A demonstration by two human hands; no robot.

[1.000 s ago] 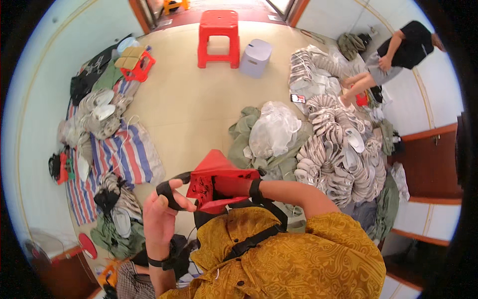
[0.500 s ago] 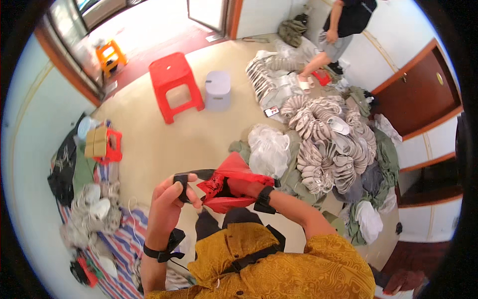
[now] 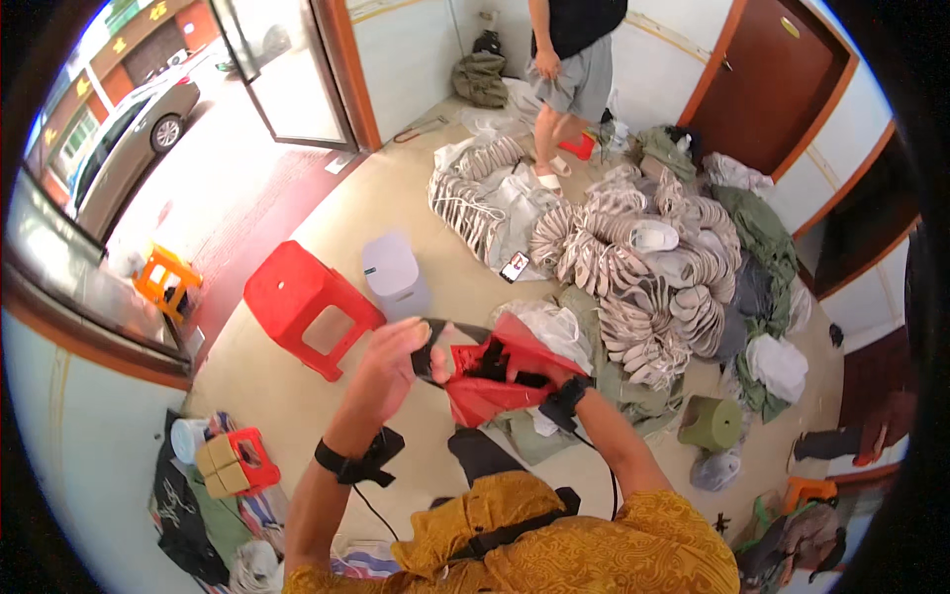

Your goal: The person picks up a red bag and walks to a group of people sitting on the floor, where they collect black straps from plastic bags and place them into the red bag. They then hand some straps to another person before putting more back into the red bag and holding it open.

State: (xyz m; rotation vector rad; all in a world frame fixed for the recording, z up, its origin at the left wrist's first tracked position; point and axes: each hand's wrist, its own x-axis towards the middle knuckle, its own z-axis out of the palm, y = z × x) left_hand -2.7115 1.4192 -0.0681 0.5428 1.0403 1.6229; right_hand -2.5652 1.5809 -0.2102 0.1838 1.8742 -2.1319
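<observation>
In front of my body a red plastic bag (image 3: 480, 401) is held with its mouth spread, and dark items show inside it. My left hand (image 3: 388, 366) is closed on a wide black strap (image 3: 435, 348) at the bag's left side. My right hand (image 3: 546, 370) reaches into the bag's mouth from the right. Its fingers are partly hidden by the red plastic, so I cannot make out what they grip. Black bands go round both my wrists.
A tall red stool (image 3: 297, 297) and a small grey stool (image 3: 394, 272) stand ahead left. Bundled shoes (image 3: 643, 287) form a large heap ahead right, with a phone (image 3: 514, 266) beside it. Another person (image 3: 574, 79) stands beyond. A green stool (image 3: 709, 423) is at right.
The view has swung left, bringing the doorway and a car outside into sight. Both hands stay at the red bag, whose mouth now shows more. The other person has straightened up.
</observation>
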